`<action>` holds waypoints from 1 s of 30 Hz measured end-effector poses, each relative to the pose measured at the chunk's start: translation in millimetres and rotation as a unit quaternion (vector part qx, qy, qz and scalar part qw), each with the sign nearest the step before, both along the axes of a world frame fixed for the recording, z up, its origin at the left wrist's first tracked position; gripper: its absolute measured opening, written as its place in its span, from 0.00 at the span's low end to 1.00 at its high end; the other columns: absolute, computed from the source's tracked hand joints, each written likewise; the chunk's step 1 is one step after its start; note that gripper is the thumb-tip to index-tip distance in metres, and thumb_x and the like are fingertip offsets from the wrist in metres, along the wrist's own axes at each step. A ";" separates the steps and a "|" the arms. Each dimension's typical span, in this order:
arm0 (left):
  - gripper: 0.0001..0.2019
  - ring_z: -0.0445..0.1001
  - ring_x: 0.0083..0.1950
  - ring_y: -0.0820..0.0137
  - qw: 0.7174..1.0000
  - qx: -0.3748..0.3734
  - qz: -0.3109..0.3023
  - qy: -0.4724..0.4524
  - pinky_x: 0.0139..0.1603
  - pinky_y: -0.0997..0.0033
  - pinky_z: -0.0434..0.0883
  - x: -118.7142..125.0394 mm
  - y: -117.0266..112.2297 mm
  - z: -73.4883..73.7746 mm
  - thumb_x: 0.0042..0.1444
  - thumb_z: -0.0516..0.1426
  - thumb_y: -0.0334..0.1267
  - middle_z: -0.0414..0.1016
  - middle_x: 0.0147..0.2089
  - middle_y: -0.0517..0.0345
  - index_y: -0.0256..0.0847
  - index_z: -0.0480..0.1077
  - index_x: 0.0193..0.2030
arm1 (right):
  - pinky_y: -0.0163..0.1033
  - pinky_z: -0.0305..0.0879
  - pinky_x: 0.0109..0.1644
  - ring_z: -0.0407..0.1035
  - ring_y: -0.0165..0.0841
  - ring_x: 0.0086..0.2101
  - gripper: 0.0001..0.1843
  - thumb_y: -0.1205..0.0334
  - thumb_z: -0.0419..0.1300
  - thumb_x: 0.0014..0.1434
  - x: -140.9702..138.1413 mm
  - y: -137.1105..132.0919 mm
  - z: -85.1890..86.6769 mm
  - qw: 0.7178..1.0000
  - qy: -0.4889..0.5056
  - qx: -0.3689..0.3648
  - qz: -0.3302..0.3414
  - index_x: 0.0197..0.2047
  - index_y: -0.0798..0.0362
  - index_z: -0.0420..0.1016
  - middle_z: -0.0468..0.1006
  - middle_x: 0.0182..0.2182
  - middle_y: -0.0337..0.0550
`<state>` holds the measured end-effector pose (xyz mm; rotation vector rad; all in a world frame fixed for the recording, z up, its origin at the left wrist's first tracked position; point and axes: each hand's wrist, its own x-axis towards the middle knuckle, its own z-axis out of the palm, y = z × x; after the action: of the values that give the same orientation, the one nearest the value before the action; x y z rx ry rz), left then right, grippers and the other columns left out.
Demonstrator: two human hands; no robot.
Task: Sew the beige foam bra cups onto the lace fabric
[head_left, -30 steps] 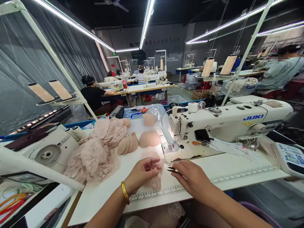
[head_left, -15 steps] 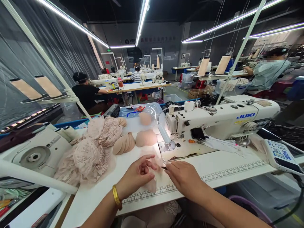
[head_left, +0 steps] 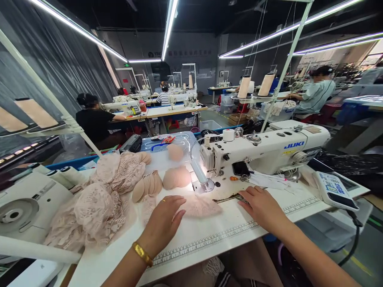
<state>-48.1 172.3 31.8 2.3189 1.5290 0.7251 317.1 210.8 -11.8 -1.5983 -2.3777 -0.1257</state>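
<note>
My left hand [head_left: 163, 223], with a gold bangle at the wrist, lies open and flat on the white table [head_left: 227, 235], its fingertips on the edge of a pink lace piece [head_left: 202, 207]. My right hand [head_left: 263, 205] rests at the front of the JUKI sewing machine [head_left: 269, 149]. Its fingers are closed over the handle end of the thread snips [head_left: 229, 198], which lie on the machine bed and point left. The needle area is lit, just behind the lace piece.
A heap of pink lace [head_left: 98, 195] and stacks of beige foam cups [head_left: 146, 185] lie at the left. A phone [head_left: 241, 168] sits on the machine bed, a control panel [head_left: 335, 189] at the right. Other people sew at tables behind.
My left hand let go of the small lace piece and flattened on the table. My right hand moved right with the snips to the machine bed. The lace now lies spread out.
</note>
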 end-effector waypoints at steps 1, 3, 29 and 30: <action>0.17 0.71 0.65 0.53 1.000 -0.014 -0.018 0.004 0.68 0.48 0.65 13.3 9.9 -5.6 0.67 0.54 0.41 0.77 0.63 0.48 0.47 0.73 0.60 | 0.56 0.68 0.49 0.73 0.54 0.49 0.12 0.61 0.60 0.67 -2.7 0.2 0.3 0.999 0.018 0.024 0.017 0.52 0.53 0.78 0.81 0.49 0.56; 0.20 0.68 0.67 0.50 0.999 -0.037 -0.037 0.010 0.68 0.45 0.63 36.9 32.7 -13.0 0.63 0.57 0.39 0.74 0.65 0.45 0.44 0.71 0.61 | 0.59 0.67 0.54 0.70 0.54 0.53 0.15 0.60 0.60 0.68 -13.1 -1.8 0.3 0.994 0.084 0.024 0.069 0.56 0.52 0.76 0.79 0.54 0.56; 0.24 0.68 0.36 0.71 0.771 -0.305 0.070 -0.556 0.38 0.73 0.67 63.3 -1.8 -9.0 0.44 0.74 0.52 0.73 0.36 0.60 0.40 0.69 0.32 | 0.38 0.58 0.37 0.62 0.33 0.31 0.16 0.47 0.60 0.67 -111.8 -1.6 13.7 0.789 0.524 -0.285 0.146 0.35 0.50 0.72 0.67 0.27 0.34; 0.24 0.68 0.36 0.71 0.789 -0.286 0.073 -0.539 0.38 0.73 0.67 64.5 -2.8 -9.9 0.46 0.72 0.54 0.72 0.37 0.59 0.40 0.67 0.32 | 0.38 0.59 0.38 0.63 0.34 0.32 0.17 0.47 0.60 0.67 -112.6 -1.4 13.5 0.798 0.517 -0.271 0.152 0.34 0.50 0.72 0.68 0.28 0.35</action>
<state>16.4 169.5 21.9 0.9705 1.0975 1.1316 204.5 209.4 1.7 -0.9543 -1.7287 1.2556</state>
